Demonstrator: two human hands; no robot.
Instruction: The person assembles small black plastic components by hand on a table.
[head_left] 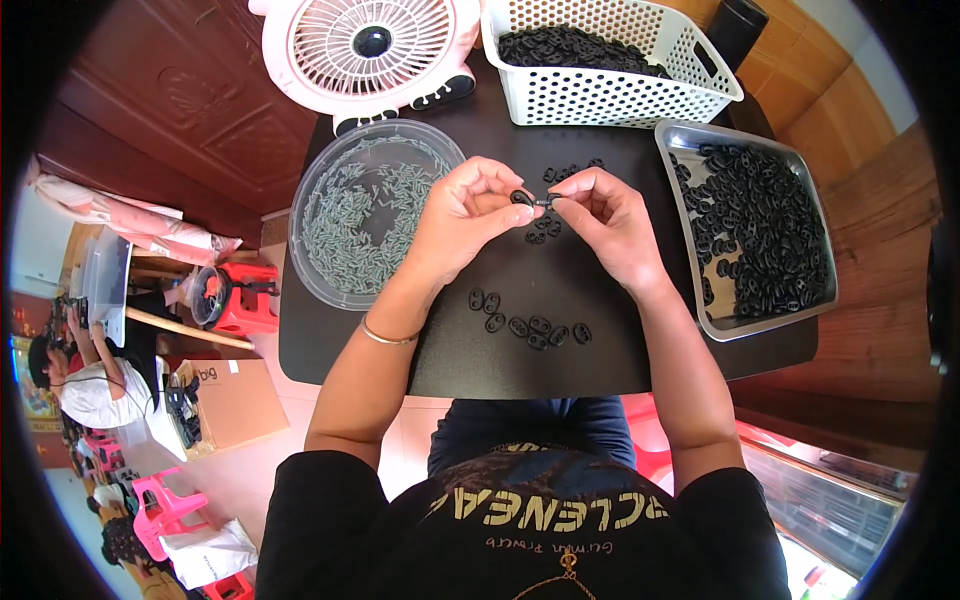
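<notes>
Over the middle of the dark table, my left hand (pixel 468 218) pinches a small black oval piece (pixel 520 197) between thumb and fingers. My right hand (pixel 612 222) is closed on another small black piece (pixel 554 199), partly hidden by the fingertips. A short greyish pin (pixel 541 203) bridges the gap between the two pieces. Behind and below my fingers lie several loose black ovals with two holes (pixel 543 231). Another scattered group of these ovals (pixel 539 330) rests closer to the table's near edge.
To the left stands a clear round tub (pixel 300 262) of grey-green pins. A metal tray (pixel 708 322) on the right holds many black ovals. At the back are a white perforated basket (pixel 620 95) of black pieces and a pink fan (pixel 372 40). Another person (pixel 100 385) sits far left.
</notes>
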